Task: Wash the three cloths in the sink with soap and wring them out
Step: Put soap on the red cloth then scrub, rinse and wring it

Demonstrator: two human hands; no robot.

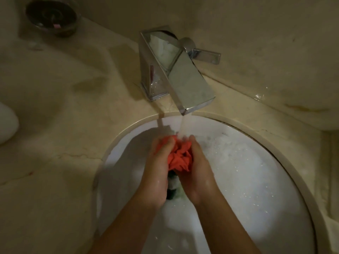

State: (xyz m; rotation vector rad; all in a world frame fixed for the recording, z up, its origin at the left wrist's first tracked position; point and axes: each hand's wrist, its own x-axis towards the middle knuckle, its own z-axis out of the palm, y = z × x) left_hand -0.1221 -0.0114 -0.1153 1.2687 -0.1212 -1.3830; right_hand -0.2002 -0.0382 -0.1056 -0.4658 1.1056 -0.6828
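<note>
A bunched orange cloth (pixel 178 156) sits between both hands over the white sink (pixel 247 162), right under the running water. My left hand (pixel 157 167) grips its left side with curled fingers. My right hand (pixel 196 169) grips its right side. Water streams from the chrome tap (pixel 185 83) onto the cloth's top. Below the hands, something dark and whitish (pixel 173 187) lies in the basin near the drain; I cannot tell what it is. Suds cover the basin's right half.
A beige stone counter (pixel 64 125) surrounds the sink, wet near the tap. A dark round dish (pixel 52 15) stands at the back left. A white object (pixel 7 121) pokes in at the left edge. The tap's lever (pixel 205 55) points right.
</note>
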